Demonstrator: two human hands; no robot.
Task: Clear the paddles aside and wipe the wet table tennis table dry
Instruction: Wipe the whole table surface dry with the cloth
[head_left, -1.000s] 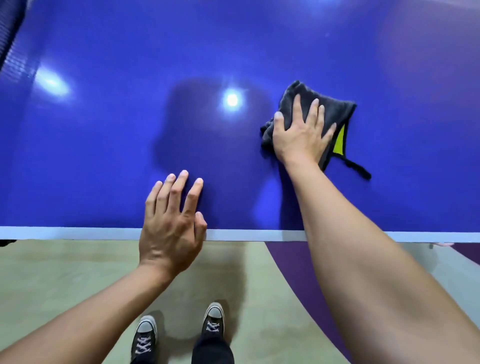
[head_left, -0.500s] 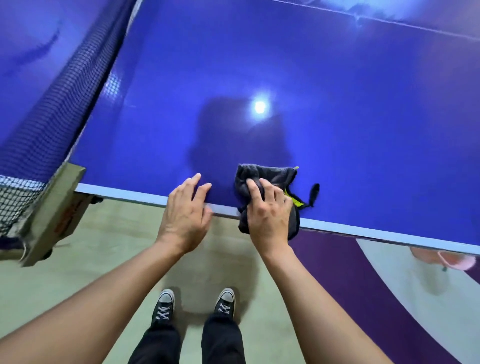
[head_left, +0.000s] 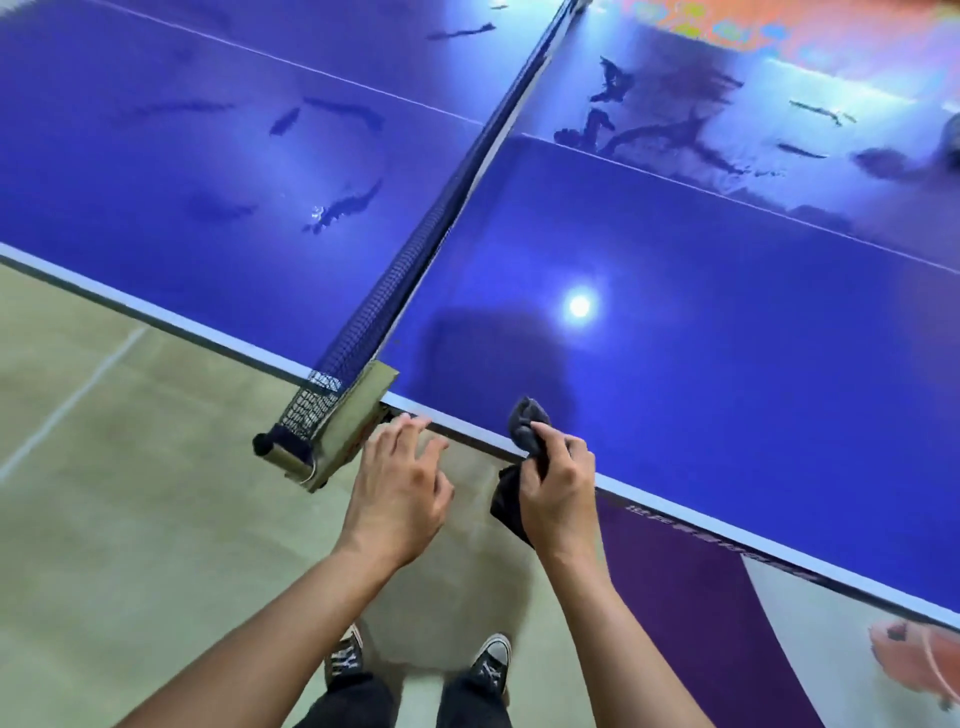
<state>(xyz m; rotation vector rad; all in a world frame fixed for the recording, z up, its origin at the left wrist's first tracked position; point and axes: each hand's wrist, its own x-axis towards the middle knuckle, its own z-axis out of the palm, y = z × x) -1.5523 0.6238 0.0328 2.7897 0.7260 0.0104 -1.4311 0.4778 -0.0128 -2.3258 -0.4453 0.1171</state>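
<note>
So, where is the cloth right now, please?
In the head view, the dark cloth is bunched in the right hand at the near edge of the table, right of the net post.

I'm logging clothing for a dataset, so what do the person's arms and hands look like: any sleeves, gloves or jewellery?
The left forearm and right forearm are bare to the frame's lower edge, with no sleeve in view. The left hand and right hand are ungloved. No watch, ring, bracelet or marking shows on either.

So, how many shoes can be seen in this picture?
2. One shoe is at the bottom centre on the floor; the other shoe is to its right. None seems hidden.
</note>
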